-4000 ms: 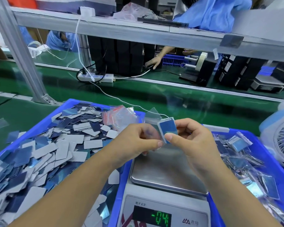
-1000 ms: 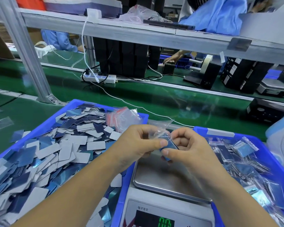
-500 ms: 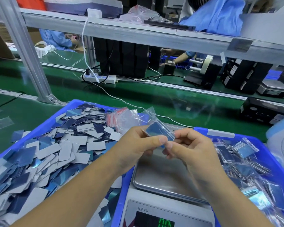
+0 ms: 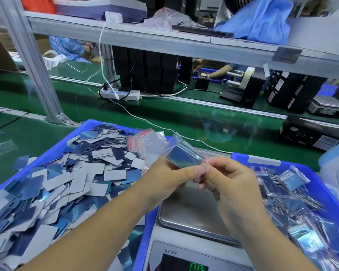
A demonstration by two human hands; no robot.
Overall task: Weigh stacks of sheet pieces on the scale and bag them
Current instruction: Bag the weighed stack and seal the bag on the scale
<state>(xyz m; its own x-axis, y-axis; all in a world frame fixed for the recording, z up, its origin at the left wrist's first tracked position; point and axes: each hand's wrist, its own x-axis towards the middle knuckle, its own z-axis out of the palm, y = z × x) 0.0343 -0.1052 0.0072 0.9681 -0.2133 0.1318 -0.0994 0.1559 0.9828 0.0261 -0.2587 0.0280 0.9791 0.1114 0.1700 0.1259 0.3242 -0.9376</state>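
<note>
The two bins [image 4: 82, 130] are bright blue. The loose sheet pieces [image 4: 70, 178] show shiny blue faces and matte pale grey backs. The bagged stack [image 4: 184, 158] gleams blue inside a clear bag. The spare bags [image 4: 143, 140] are clear with red strips. The scale [image 4: 194, 216] has a silver-grey pan and green digits. The surface [image 4: 164, 114] is green.

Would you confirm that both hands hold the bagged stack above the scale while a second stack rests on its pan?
Not quite: the head view shows the scale pan bare. Both the left hand and right hand do hold the bagged stack above it.
</note>
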